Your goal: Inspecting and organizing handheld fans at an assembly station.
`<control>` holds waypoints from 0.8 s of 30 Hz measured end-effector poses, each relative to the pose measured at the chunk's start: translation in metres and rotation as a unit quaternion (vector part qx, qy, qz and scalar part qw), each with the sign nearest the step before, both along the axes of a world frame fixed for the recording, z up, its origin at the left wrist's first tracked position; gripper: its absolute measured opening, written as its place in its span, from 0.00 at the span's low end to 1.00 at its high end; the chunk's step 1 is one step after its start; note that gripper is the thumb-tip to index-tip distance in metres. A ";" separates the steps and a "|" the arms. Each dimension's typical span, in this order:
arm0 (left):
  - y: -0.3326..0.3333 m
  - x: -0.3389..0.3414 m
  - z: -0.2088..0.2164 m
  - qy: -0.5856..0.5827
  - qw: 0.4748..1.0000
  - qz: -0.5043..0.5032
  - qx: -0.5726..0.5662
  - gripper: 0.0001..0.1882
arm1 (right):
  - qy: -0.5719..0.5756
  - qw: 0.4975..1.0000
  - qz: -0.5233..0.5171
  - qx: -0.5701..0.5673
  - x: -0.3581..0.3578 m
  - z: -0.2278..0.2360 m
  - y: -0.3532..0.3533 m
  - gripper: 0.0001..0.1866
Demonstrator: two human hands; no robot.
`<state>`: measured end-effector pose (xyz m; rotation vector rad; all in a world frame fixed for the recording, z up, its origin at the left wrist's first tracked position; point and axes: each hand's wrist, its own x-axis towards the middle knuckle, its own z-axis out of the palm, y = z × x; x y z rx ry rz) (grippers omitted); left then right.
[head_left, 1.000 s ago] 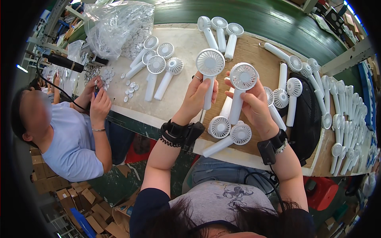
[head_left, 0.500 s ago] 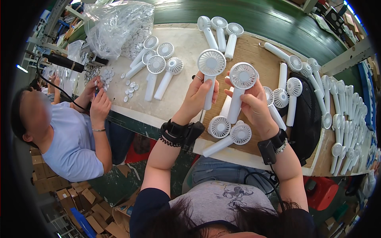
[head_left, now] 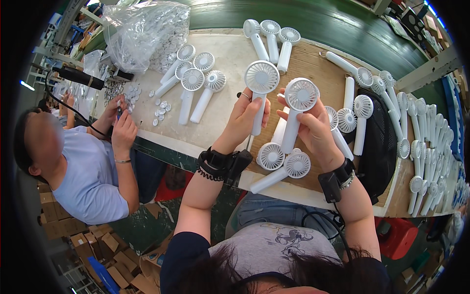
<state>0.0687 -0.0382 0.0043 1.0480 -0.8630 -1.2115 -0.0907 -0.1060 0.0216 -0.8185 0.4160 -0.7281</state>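
My left hand [head_left: 245, 115] is wrapped round the handle of a white handheld fan [head_left: 262, 78], its round grille upright above my fingers. In my right hand [head_left: 316, 125] is a second handheld fan [head_left: 300, 95], held by its handle with the thumb near the grille. The two fans are side by side over the brown board, heads slightly apart. Below them on the table lie more white fans, among them one near the front edge [head_left: 296, 165] and another beside it [head_left: 270, 156]. Part of a handle behind the right-hand fan is hidden.
Three fans [head_left: 270, 29] lie at the far edge, several more [head_left: 193, 80] to the left by small round white discs [head_left: 161, 110]. A black bag [head_left: 379, 147] and rows of fans [head_left: 431, 157] are to the right. At left a person [head_left: 88, 166] works with both hands.
Both fans have shifted very slightly to the right with my hands; the grip on each stays the same.
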 end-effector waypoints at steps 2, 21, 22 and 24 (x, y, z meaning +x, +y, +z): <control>0.000 0.000 0.000 -0.001 1.000 -0.001 0.001 0.15 | 0.000 1.000 -0.002 -0.004 0.000 -0.001 0.000 0.31; 0.000 0.001 -0.002 0.021 1.000 -0.013 -0.005 0.14 | 0.019 1.000 -0.013 -0.004 0.001 -0.004 -0.002 0.30; 0.000 0.002 -0.002 0.021 1.000 -0.013 -0.005 0.14 | 0.020 1.000 -0.013 -0.004 0.001 -0.004 -0.002 0.30; 0.000 0.002 -0.003 0.025 1.000 -0.014 -0.009 0.14 | 0.019 1.000 -0.014 -0.005 0.001 -0.004 -0.002 0.30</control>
